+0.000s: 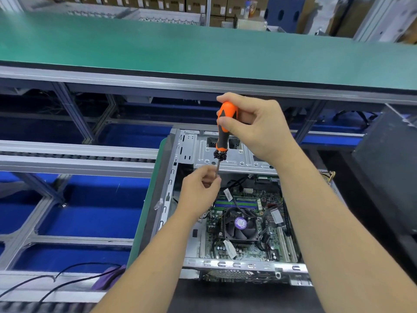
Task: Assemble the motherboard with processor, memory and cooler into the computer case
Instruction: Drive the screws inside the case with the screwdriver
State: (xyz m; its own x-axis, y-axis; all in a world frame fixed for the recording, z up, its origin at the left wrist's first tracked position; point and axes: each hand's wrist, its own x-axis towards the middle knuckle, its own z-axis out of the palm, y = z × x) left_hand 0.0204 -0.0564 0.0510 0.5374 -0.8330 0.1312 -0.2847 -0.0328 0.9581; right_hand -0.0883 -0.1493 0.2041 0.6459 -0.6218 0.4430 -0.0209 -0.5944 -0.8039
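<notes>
An open metal computer case [187, 154] lies on its side in front of me. Inside it sits the green motherboard [279, 242] with a black cooler fan [240, 227] and memory sticks [237, 203] above the fan. My right hand [259, 125] grips the orange and black handle of a screwdriver [222, 136], held upright over the case's far left corner. Several dark screws cling to its collar. My left hand [200, 188] pinches the lower end of the shaft; the tip is hidden behind its fingers.
A green conveyor belt [203, 50] runs across the back. Blue bins in an aluminium frame [90, 211] lie to the left, with black cables [56, 279] at the lower left. A black panel [390, 166] stands at the right. Cartons line the far shelves.
</notes>
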